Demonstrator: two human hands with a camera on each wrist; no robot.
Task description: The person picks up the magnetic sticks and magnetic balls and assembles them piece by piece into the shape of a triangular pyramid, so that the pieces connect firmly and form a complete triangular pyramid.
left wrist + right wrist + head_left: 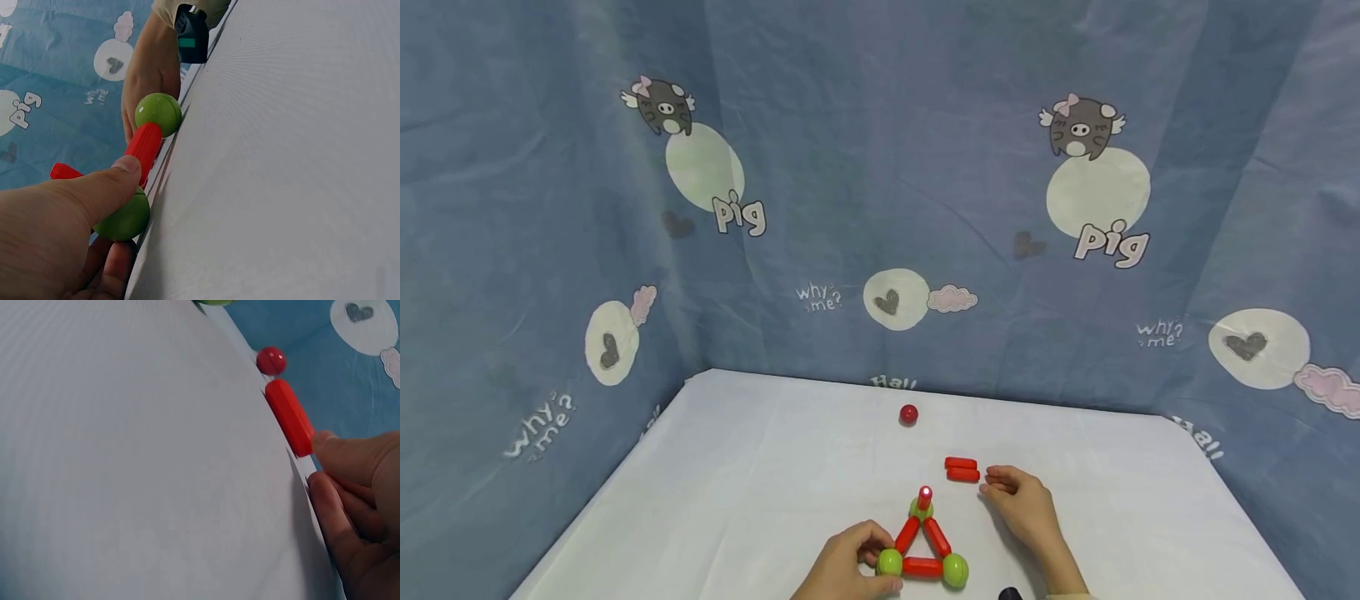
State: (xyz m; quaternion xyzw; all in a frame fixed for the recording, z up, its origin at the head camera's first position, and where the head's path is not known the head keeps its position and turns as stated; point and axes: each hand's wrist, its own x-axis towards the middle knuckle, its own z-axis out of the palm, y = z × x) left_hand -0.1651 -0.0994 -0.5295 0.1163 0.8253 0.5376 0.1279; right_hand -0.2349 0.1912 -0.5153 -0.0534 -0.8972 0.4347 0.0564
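Observation:
A triangle of red rods [922, 567] joined by green balls lies on the white table. My left hand [850, 567] grips its left corner ball [890, 562], thumb on the near side and fingers curled behind. The right corner has another green ball [955, 570]. From the back ball [917, 512] a further red rod [925, 500] stands up, its tip shiny. Two loose red rods [962, 475] lie side by side behind the triangle. Just right of them is my right hand [1026, 508], fingers loosely bent; in the right wrist view its thumb [340, 453] overlaps a rod's end.
A red ball [908, 414] sits farther back on the white tabletop [797, 450]. At the bottom edge of the head view, a small black thing [1010, 594] partly shows. A blue printed cloth [887, 208] hangs behind the table and along its left side.

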